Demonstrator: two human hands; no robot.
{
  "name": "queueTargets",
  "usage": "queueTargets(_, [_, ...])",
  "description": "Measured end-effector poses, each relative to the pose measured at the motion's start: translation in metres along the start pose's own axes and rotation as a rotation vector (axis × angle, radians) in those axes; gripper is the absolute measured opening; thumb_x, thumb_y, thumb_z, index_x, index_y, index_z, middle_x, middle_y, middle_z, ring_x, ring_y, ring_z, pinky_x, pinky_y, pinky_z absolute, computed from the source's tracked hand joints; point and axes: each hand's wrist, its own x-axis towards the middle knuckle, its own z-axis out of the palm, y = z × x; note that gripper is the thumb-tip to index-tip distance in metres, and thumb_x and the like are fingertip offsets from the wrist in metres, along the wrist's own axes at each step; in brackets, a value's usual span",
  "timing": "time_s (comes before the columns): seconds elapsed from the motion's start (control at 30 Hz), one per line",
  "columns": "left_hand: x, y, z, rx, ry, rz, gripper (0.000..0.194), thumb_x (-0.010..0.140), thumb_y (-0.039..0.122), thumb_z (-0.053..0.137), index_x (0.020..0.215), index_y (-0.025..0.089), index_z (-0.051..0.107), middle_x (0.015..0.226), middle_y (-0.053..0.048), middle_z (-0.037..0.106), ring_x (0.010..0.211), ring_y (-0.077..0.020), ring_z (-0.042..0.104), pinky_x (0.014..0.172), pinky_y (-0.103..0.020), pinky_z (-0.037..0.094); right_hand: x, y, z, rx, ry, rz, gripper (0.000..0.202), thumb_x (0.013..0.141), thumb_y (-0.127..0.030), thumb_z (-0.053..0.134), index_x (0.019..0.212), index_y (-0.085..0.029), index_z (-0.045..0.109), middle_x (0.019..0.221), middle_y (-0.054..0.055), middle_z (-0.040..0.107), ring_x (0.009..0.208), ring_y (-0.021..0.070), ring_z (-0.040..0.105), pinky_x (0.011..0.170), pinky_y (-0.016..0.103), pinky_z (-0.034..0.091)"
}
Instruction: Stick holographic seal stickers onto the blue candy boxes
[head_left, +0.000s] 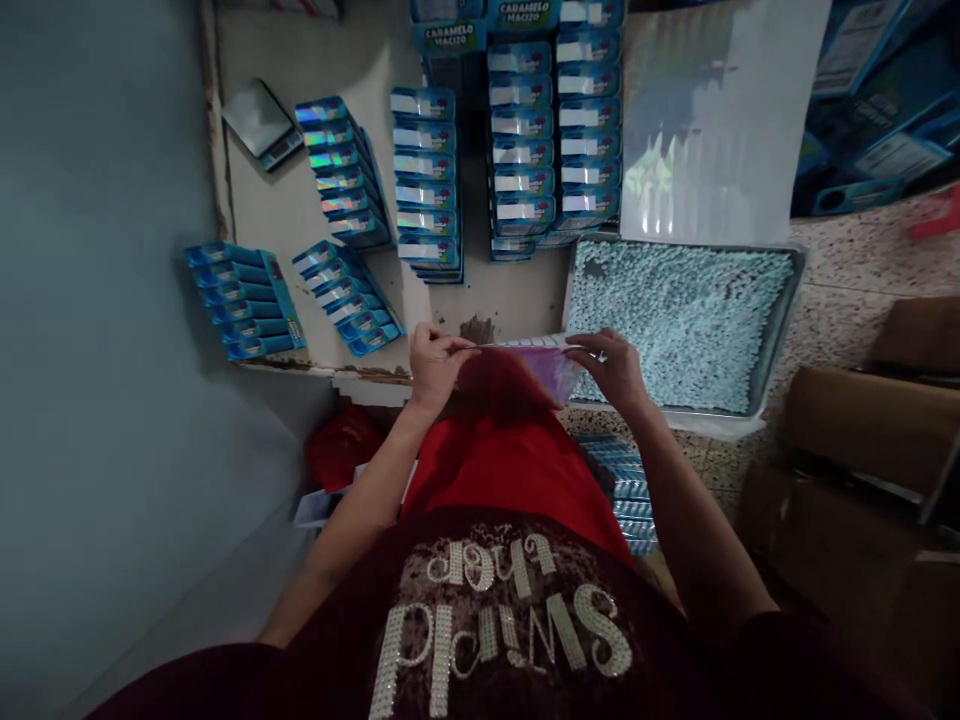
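Observation:
A thin, shiny, reflective sheet (551, 372) is stretched between my two hands at the table's front edge, its surface showing red and purple tones. My left hand (436, 365) pinches one end of it, fingers closed. At the other end, my right hand (611, 365) grips the sheet between thumb and fingers. Just beyond my right hand lies a metal tray (780, 320) filled with small pale blue pieces (682, 320). Blue printed boxes (426, 190) stand in rows on the table ahead of my hands, many with a shiny or white strip on one end.
A small scale (262, 125) sits at the table's back left. Larger shiny sheets (705, 120) lie behind the tray. Blue packaging (877, 110) is piled at the far right, and cardboard boxes (870, 420) stand below it. More small boxes (630, 490) are stacked low beside my right forearm.

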Motion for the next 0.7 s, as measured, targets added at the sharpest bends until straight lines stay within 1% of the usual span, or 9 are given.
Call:
queueTargets(0.1, [0.003,0.005,0.003,0.086,-0.018,0.064,0.007,0.08,0.027,0.092,0.082,0.026,0.085,0.106,-0.009,0.066,0.113,-0.0277,0.064,0.105,-0.043,0.052,0.006,-0.021,-0.007,-0.306,0.008,-0.17,0.037,0.102,-0.053,0.058,0.11,-0.025,0.08,0.136,0.015,0.065,0.129,0.0363,0.055,0.111,0.056,0.041])
queueTargets(0.17, [0.007,0.009,0.005,0.064,-0.103,0.06,0.006,0.083,0.027,0.09,0.082,0.025,0.084,0.098,-0.007,0.071,0.102,-0.025,0.068,0.098,-0.04,0.053,0.014,-0.039,-0.004,-0.385,-0.089,-0.296,0.04,0.105,-0.052,0.052,0.125,-0.025,0.075,0.151,0.014,0.06,0.138,0.0365,0.05,0.118,0.057,0.033])
queueTargets(0.23, [0.012,0.014,0.005,0.055,-0.179,0.041,0.005,0.085,0.027,0.087,0.082,0.025,0.083,0.086,-0.005,0.073,0.088,-0.0225,0.069,0.089,-0.037,0.055,0.026,-0.055,0.008,-0.396,-0.23,-0.381,0.041,0.108,-0.047,0.048,0.133,-0.025,0.071,0.141,0.014,0.069,0.13,0.0317,0.058,0.12,0.052,0.03])
queueTargets(0.3, [0.015,0.018,0.003,0.119,-0.2,0.033,0.006,0.085,0.028,0.087,0.081,0.025,0.083,0.084,-0.005,0.076,0.085,-0.0231,0.069,0.089,-0.038,0.054,0.04,-0.066,0.025,-0.401,-0.354,-0.399,0.037,0.11,-0.04,0.047,0.124,-0.022,0.076,0.119,0.012,0.079,0.112,0.0269,0.066,0.114,0.044,0.033])
queueTargets(0.4, [0.02,0.024,0.0,0.276,-0.196,0.104,0.008,0.083,0.03,0.088,0.09,0.028,0.084,0.098,-0.007,0.081,0.103,-0.0296,0.07,0.109,-0.049,0.048,0.057,-0.075,0.052,-0.437,-0.44,-0.364,0.034,0.108,-0.033,0.052,0.105,-0.017,0.081,0.101,0.012,0.082,0.096,0.0243,0.07,0.1,0.038,0.038])
queueTargets(0.47, [0.025,0.028,0.001,0.325,-0.271,0.181,0.014,0.084,0.027,0.086,0.097,0.03,0.084,0.104,-0.007,0.082,0.111,-0.0324,0.07,0.118,-0.054,0.04,0.065,-0.075,0.062,-0.474,-0.46,-0.355,0.034,0.108,-0.034,0.053,0.105,-0.016,0.082,0.1,0.012,0.083,0.092,0.0245,0.071,0.095,0.037,0.039])
queueTargets(0.57, [0.038,0.034,0.004,0.286,-0.427,0.148,0.009,0.084,0.024,0.082,0.09,0.029,0.086,0.092,-0.005,0.082,0.098,-0.0303,0.073,0.105,-0.047,0.049,0.072,-0.068,0.058,-0.486,-0.478,-0.326,0.035,0.108,-0.04,0.054,0.112,-0.021,0.082,0.103,0.01,0.083,0.09,0.024,0.073,0.09,0.035,0.042])
queueTargets(0.63, [0.049,0.037,0.004,0.233,-0.471,0.045,0.005,0.082,0.025,0.083,0.083,0.029,0.086,0.083,-0.004,0.081,0.086,-0.0272,0.073,0.087,-0.039,0.052,0.076,-0.06,0.045,-0.46,-0.477,-0.261,0.032,0.106,-0.043,0.057,0.115,-0.025,0.083,0.106,0.008,0.084,0.092,0.0234,0.074,0.085,0.033,0.043])
queueTargets(0.7, [0.058,0.036,0.004,0.189,-0.481,-0.045,0.002,0.08,0.029,0.085,0.079,0.029,0.087,0.077,-0.003,0.08,0.078,-0.0243,0.071,0.076,-0.035,0.049,0.081,-0.051,0.032,-0.438,-0.487,-0.191,0.031,0.104,-0.044,0.06,0.114,-0.026,0.084,0.107,0.007,0.084,0.093,0.023,0.075,0.078,0.03,0.043])
